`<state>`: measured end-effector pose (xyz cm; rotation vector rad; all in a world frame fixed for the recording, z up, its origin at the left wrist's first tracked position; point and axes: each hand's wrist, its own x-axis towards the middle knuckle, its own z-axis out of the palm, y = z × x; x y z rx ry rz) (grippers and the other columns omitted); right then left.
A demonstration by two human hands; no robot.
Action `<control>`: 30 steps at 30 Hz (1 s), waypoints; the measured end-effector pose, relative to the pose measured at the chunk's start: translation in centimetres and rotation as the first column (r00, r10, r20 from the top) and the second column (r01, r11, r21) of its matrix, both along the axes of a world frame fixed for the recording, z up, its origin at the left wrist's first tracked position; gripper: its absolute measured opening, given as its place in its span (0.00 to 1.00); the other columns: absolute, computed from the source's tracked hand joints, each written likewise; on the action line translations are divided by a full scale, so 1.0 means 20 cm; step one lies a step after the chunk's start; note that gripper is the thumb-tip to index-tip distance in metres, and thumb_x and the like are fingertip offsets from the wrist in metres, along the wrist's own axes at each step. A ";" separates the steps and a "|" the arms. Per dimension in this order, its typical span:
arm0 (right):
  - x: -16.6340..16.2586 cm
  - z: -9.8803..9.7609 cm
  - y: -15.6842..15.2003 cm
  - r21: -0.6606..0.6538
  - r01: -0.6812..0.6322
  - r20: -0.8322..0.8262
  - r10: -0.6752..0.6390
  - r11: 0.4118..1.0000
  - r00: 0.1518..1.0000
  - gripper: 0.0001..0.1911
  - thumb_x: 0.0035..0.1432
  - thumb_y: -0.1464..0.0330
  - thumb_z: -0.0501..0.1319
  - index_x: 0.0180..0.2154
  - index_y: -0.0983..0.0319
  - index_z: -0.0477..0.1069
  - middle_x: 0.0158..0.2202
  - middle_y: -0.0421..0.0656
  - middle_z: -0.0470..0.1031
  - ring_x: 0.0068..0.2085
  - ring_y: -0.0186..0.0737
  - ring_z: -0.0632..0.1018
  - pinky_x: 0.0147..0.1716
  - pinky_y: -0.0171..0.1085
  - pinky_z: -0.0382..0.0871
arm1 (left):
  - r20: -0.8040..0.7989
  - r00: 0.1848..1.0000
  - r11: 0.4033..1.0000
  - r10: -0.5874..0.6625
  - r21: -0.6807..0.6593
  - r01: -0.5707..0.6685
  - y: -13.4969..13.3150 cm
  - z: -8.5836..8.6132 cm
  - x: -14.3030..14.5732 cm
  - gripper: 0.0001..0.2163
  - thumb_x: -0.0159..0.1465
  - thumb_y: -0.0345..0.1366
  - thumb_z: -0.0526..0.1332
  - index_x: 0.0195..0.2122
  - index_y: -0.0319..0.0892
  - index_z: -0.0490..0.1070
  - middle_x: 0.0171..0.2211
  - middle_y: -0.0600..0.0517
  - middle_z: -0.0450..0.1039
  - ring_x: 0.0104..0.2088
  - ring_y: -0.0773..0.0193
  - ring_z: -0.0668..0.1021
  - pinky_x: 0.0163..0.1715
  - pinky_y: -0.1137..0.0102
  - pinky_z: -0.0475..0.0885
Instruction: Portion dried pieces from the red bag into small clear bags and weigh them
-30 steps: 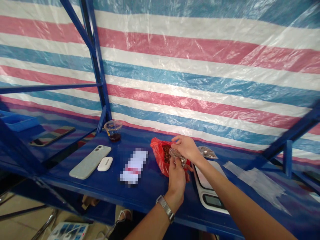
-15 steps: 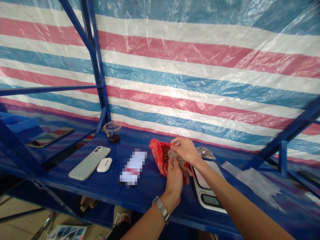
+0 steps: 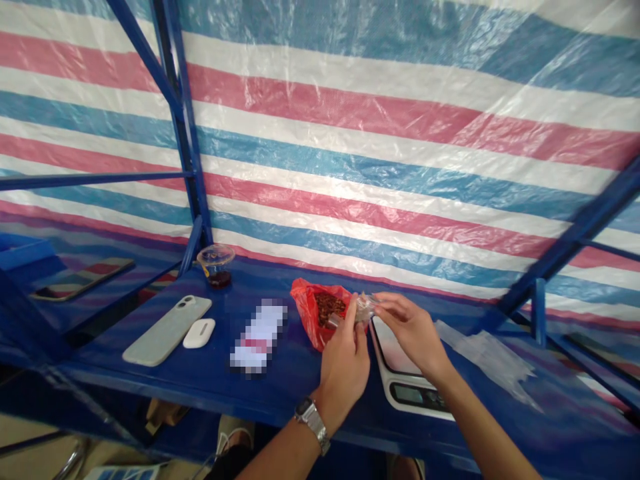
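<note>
Pinching small clear bag (image 3: pixel 365 307), seemingly filled, can't tell if sealed, between left hand (image 3: pixel 347 357) and right hand (image 3: pixel 413 328), near right rim of red bag (image 3: pixel 306 311) with brown bits (image 3: pixel 329 304) left inside.

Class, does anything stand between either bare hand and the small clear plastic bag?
Nothing visible does: the left hand and right hand both touch the small clear plastic bag. The open red plastic bag shows mostly left of it, blocking neither.

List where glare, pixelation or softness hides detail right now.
In the head view, glare whitens creases on the striped sheet; in the head view, pixelation hides the bright screen; also in the head view, the small clear bag looks soft.
</note>
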<state>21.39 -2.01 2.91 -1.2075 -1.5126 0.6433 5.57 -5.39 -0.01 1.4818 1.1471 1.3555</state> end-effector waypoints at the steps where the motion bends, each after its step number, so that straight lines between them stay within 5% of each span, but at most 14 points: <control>1: 0.03 -0.01 -0.03 -0.002 0.003 -0.007 -0.004 1.000 1.000 0.22 0.54 0.52 0.70 0.45 0.59 0.79 0.41 0.48 0.86 0.43 0.50 0.85 0.48 0.47 0.80 | -0.025 1.000 0.999 -0.014 0.035 0.015 -0.01 0.00 0.00 0.24 0.72 0.40 0.55 0.69 0.52 0.64 0.60 0.45 0.76 0.57 0.50 0.79 0.55 0.61 0.73; 11: 0.20 -0.02 -0.18 0.034 0.184 -0.019 -0.184 0.982 0.983 0.24 0.56 0.49 0.69 0.45 0.61 0.79 0.41 0.50 0.85 0.43 0.52 0.85 0.49 0.49 0.79 | -0.261 0.963 0.986 -0.072 0.129 0.109 -0.06 -0.03 0.04 0.26 0.72 0.40 0.54 0.71 0.50 0.60 0.59 0.43 0.74 0.58 0.51 0.78 0.60 0.57 0.71; 20: 0.18 -0.04 -0.25 0.039 0.195 0.059 -0.197 0.980 0.979 0.16 0.62 0.57 0.65 0.47 0.58 0.79 0.45 0.48 0.85 0.47 0.51 0.84 0.51 0.47 0.77 | -0.261 0.955 0.967 -0.139 0.172 0.188 -0.09 -0.06 0.09 0.24 0.75 0.39 0.48 0.72 0.47 0.59 0.71 0.45 0.62 0.69 0.55 0.67 0.69 0.57 0.62; 27: 0.22 0.00 -0.26 0.095 0.325 0.065 -0.332 0.941 0.941 0.15 0.62 0.57 0.64 0.46 0.58 0.79 0.41 0.47 0.86 0.41 0.50 0.85 0.45 0.44 0.79 | -0.204 0.968 0.965 -0.145 0.188 0.184 -0.08 -0.06 0.14 0.25 0.75 0.38 0.49 0.73 0.47 0.55 0.71 0.46 0.61 0.70 0.57 0.65 0.70 0.57 0.60; 30: 0.31 -0.05 -0.23 0.003 0.415 0.003 -0.415 0.910 0.910 0.17 0.59 0.57 0.64 0.44 0.61 0.78 0.34 0.48 0.85 0.33 0.49 0.84 0.35 0.43 0.79 | -0.224 0.969 0.973 -0.101 0.179 0.143 -0.08 -0.06 0.15 0.24 0.75 0.38 0.48 0.72 0.47 0.57 0.70 0.44 0.62 0.69 0.55 0.66 0.70 0.56 0.61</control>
